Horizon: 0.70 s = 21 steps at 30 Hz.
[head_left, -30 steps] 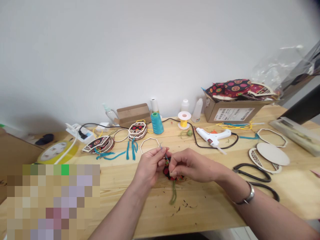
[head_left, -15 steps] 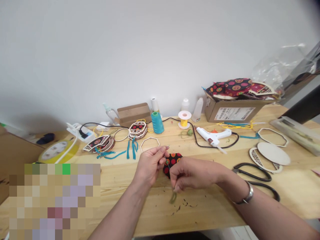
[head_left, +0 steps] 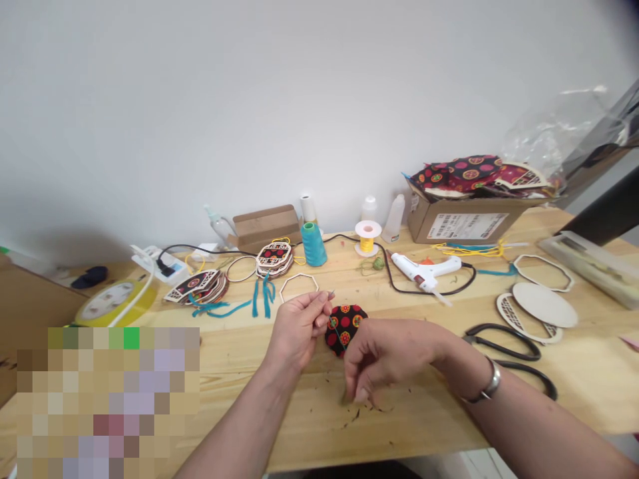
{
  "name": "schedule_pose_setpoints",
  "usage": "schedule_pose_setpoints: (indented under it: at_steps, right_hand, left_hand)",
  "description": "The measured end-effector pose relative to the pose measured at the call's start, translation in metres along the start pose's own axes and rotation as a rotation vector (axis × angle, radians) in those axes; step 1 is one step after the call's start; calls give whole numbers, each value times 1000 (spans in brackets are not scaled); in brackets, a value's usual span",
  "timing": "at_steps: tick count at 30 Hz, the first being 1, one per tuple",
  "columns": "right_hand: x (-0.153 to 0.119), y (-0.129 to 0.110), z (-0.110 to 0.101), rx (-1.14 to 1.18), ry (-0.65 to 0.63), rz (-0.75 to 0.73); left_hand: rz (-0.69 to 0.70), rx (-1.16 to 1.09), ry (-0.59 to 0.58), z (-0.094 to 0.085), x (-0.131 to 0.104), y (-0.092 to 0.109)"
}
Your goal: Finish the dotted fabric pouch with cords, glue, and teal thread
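Note:
My left hand [head_left: 302, 326] is closed in a pinch on a thin green thread [head_left: 337, 327], and a tiny pale tip, too small to name, pokes out above the fingertips. The thread slants down from there towards my right hand [head_left: 379, 359], whose fingers are closed low over the table on its olive-green end [head_left: 345, 397], which is blurred. Between the hands a round piece of black fabric [head_left: 345, 320], patterned with red and yellow circles, lies on the table, partly covered by my right hand.
Behind the hands stand a teal thread cone [head_left: 313, 246] and a yellow spool [head_left: 368, 239]. A white glue gun [head_left: 426, 271] lies with its cord to the right. Black-handled scissors [head_left: 504, 342] and pale wooden pieces [head_left: 544, 305] are further right. A fabric-filled carton [head_left: 464, 223] stands behind.
My right hand has moved slightly down, drawing the thread end lower, and more of the patterned fabric shows. My left hand stays nearly in place.

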State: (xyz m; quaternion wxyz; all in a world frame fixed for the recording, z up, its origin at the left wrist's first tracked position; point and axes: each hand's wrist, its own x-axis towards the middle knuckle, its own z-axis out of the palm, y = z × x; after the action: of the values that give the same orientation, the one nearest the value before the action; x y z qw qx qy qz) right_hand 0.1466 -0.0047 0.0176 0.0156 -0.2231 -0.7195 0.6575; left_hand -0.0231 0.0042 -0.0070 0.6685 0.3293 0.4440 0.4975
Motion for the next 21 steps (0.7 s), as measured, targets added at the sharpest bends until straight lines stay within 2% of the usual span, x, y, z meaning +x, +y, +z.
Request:
schedule_pose_setpoints:
  at_steps: [2, 4, 5, 8, 10, 12, 16, 21]
  right_hand:
    - [-4, -2, -2, 99, -38, -14]
    - [-5, -3, -6, 177, 53, -47]
    - [-4, -3, -8, 198, 159, -54]
    - [4, 1, -15, 221, 584, -2]
    - [12, 5, -18, 269, 733, 41]
    - [17, 9, -17, 356, 711, 29]
    - [21, 16, -13, 490, 558, -95]
    - [27, 25, -11, 632, 606, -116]
  left_hand:
    - [8, -8, -2, 0, 0, 0]
    - [7, -10, -5, 0, 0, -1]
    - [2, -10, -7, 0, 0, -1]
    - [-26, -14, -13, 0, -1, 0]
    - [-46, -18, -21, 1, -2, 1]
    - [-61, -16, -33, 2, -3, 1]
    - [-84, 3, -55, 2, -3, 0]
    - [-99, 26, -80, 1, -4, -1]
